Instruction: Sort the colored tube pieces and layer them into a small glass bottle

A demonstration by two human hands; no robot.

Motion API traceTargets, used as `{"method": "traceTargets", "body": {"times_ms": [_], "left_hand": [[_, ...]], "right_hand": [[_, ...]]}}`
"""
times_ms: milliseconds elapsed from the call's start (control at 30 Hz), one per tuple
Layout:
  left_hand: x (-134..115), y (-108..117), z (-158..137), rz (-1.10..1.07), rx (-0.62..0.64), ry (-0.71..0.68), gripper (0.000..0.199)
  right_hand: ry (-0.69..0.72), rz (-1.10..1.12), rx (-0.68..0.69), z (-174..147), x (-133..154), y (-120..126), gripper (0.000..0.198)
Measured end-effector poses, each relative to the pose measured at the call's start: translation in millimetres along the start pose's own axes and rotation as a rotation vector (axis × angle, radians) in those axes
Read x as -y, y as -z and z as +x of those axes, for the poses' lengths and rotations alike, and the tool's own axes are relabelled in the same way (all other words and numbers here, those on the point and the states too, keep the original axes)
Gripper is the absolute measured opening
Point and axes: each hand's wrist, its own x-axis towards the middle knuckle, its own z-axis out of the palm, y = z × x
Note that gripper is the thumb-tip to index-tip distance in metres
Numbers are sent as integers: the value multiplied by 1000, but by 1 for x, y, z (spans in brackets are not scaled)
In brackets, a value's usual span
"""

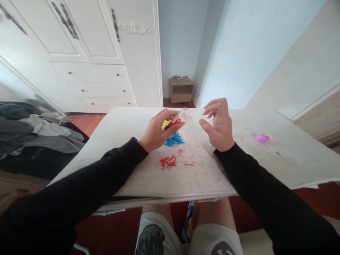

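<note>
My left hand point(159, 129) is wrapped round a clear jar point(185, 114), which is tilted with its mouth toward the upper right. Red rubber bands point(177, 122) show inside it, and something yellow point(166, 124) shows by my fingers. My right hand point(218, 125) is raised to the right of the jar, apart from it, fingers curved and spread with nothing in them. Below my left hand lies a heap of blue rubber bands point(174, 140) on the white table point(143, 180). Nearer me are several loose red rubber bands point(168, 162).
A pink balloon-like thing point(262, 138) lies on the table's right side. Clothes point(39, 131) are piled at the left. White cabinets point(101, 83) and a small wooden nightstand point(181, 91) stand beyond the table. My legs are under its front edge.
</note>
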Motion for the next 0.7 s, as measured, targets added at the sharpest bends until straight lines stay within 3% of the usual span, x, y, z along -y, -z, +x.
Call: {"method": "traceTargets", "body": {"times_ms": [67, 233, 300, 500, 700], "left_hand": [[4, -1, 1, -25, -60, 55, 28], [12, -4, 3, -77, -134, 129, 24], [12, -4, 3, -93, -135, 132, 23], [9, -3, 2, -40, -110, 100, 24], [10, -4, 0, -27, -84, 86, 26]], "right_hand": [[-4, 51, 84, 1, -3, -1, 3], [80, 145, 749, -4, -9, -12, 5], [79, 154, 885, -7, -11, -17, 9], [54, 217, 961, -9, -10, -24, 12], [-55, 239, 1064, -5, -6, -13, 11]]}}
